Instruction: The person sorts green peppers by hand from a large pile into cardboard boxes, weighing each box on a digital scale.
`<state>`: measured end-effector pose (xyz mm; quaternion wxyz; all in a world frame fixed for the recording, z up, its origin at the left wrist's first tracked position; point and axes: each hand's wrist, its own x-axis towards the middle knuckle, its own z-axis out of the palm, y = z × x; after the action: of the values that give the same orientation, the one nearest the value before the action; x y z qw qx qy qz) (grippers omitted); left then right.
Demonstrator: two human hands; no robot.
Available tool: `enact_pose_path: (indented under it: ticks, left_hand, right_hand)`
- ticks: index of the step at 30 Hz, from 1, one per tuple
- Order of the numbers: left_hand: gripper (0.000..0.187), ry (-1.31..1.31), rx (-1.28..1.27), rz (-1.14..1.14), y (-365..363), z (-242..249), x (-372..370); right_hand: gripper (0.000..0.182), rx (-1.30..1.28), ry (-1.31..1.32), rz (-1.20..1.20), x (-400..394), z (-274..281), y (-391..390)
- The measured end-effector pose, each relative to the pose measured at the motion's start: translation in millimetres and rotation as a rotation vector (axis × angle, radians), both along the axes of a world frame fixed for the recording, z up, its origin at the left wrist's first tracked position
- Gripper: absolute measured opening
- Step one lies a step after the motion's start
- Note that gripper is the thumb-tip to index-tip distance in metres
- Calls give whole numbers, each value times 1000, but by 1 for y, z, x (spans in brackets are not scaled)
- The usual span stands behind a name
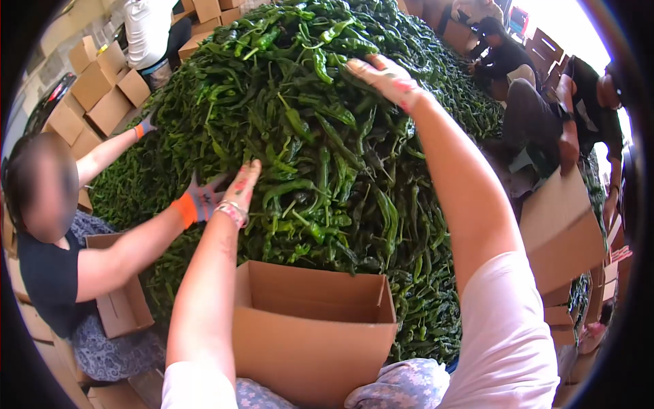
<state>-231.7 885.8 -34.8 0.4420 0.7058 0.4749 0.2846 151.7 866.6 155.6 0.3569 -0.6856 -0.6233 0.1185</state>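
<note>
A tall heap of green peppers (320, 129) rises in front of me. My right hand (388, 82), in a pale glove with red patches, lies flat against the upper part of the heap, fingers stretched out. Lower on the left, my left hand (240, 191), in a similar glove, touches the peppers with its fingers extended. Neither hand grips anything that I can see. Between my forearms, an open cardboard box (310, 347) sits at my lap against the foot of the heap. No peppers show in the visible part of its inside.
At my left, a co-worker in orange-cuffed grey gloves (197, 202) reaches into the heap beside my left hand, a cardboard box (126, 310) on their lap. Other people work at the right, one by a large carton (562, 228). Stacked cartons (95, 88) stand behind.
</note>
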Motion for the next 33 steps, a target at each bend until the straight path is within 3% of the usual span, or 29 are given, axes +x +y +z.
enact_pose_path:
  ticks: [2, 3, 4, 6, 7, 8, 10, 12, 14, 15, 18, 20, 22, 23, 24, 25, 26, 28, 29, 30, 32, 33]
  left_hand:
    - [91, -20, -194, 280, 7, -16, 33]
    - [93, 124, -151, 231, 11, -17, 32]
    - [90, 58, -309, 357, -11, 18, 47]
    - [88, 37, -179, 16, 56, -53, 9]
    - [81, 43, -235, 231, 48, -43, 17]
    - [81, 43, -240, 235, 32, -25, 21]
    - [74, -228, -356, 188, -5, 11, 21]
    - [69, -206, -394, 150, -20, 24, 10]
    - [62, -313, -464, -38, -49, 48, 3]
    - [55, -377, -562, 29, -70, 71, 8]
    - [50, -446, -578, 24, -82, 43, -30]
    - [46, -452, -487, -50, -100, 49, -46]
    - [39, -457, -689, -181, -125, 83, -47]
    - [34, -391, -668, -193, -129, 83, -54]
    - [34, -384, -665, -190, -129, 84, -54]
    - [34, -259, -571, -41, -133, 91, -51]
    - [35, -136, -474, 105, -135, 92, -50]
    - [59, -49, -408, 312, -131, 90, -31]
    - [64, -8, -343, 232, -120, 86, -26]
    - [70, 36, -276, 150, -106, 75, -21]
    - [72, 73, -189, 155, -77, 40, -7]
    - [76, -63, -328, 159, -85, 55, 13]
  right_hand:
    - [100, -169, 1, -97, -16, -14, 13]
    - [100, -147, 23, -89, -20, -13, 11]
    - [101, -127, 44, -87, -20, -14, 7]
    - [101, -136, -9, -68, -19, -15, 2]
    - [99, -114, 2, -87, -24, -18, -6]
    - [95, -79, 292, 186, -21, -35, -7]
    - [99, -199, 71, 246, -43, -42, -40]
    - [92, -229, -81, 314, -73, -33, -96]
    - [83, -231, -153, 366, -99, -46, -142]
    - [81, -284, -182, 402, -113, -50, -162]
    - [77, -282, -316, 509, -137, -66, -209]
    - [76, -305, -186, 678, -136, -73, -231]
    - [73, -542, -282, 883, -136, -65, -248]
    - [66, -466, -311, 1021, -131, -61, -254]
    - [54, -668, -269, 1171, -118, -51, -247]
    - [39, -714, -62, 1109, -105, -12, -235]
    - [31, -403, 133, 1094, -84, -12, -215]
    - [35, 355, -168, 1046, -29, -3, -138]
    - [51, 69, -160, 279, -31, 11, -125]
    - [67, -37, -245, 80, -10, 14, -94]
    - [84, -167, -366, -24, 32, -24, -28]
    - [90, -249, -393, -54, 26, -32, -28]
